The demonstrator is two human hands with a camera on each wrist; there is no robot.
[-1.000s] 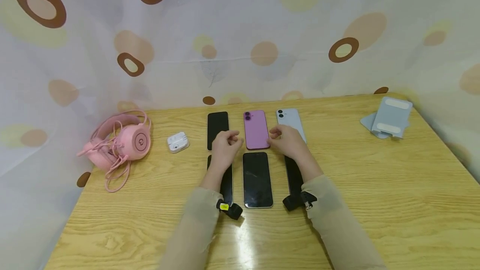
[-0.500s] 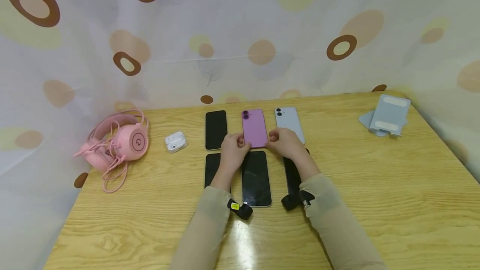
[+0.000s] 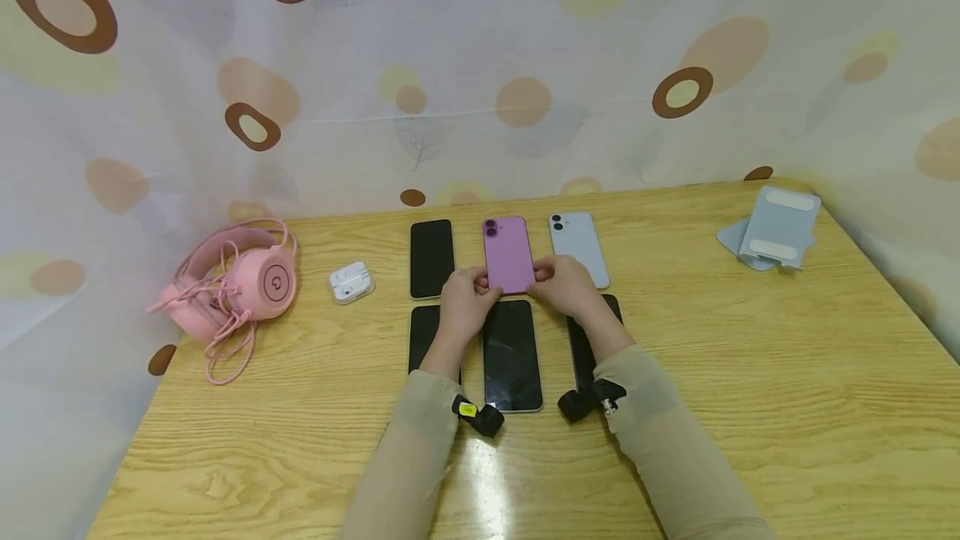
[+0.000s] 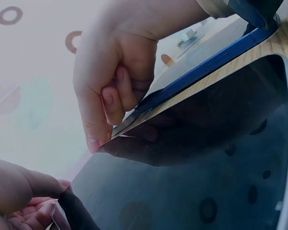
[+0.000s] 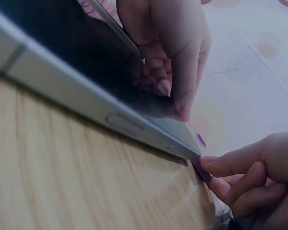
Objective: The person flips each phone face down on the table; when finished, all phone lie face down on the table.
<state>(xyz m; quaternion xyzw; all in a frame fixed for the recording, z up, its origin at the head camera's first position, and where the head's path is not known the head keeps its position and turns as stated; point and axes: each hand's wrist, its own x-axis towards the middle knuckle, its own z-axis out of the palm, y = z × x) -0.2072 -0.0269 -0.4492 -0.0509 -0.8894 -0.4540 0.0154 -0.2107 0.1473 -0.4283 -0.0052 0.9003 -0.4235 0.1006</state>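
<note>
A purple phone lies back-up in the middle of the table, its cameras at the upper left. My left hand pinches its near left corner, and my right hand pinches the near right corner. In the right wrist view, the right thumb and a finger grip the phone's purple edge. Just in front of it lies a black-screened phone. A light blue phone, back-up, lies right of the purple one. On the left is another dark-screened phone.
Beneath my forearms lie a dark phone at the left and one at the right, both partly hidden. Pink headphones with tangled cable and a small white earphone case sit left. A light blue phone stand is far right.
My left hand has moved right, from beside the purple phone to its near left corner. My right hand has come to the other near corner. The phone looks barely moved.
</note>
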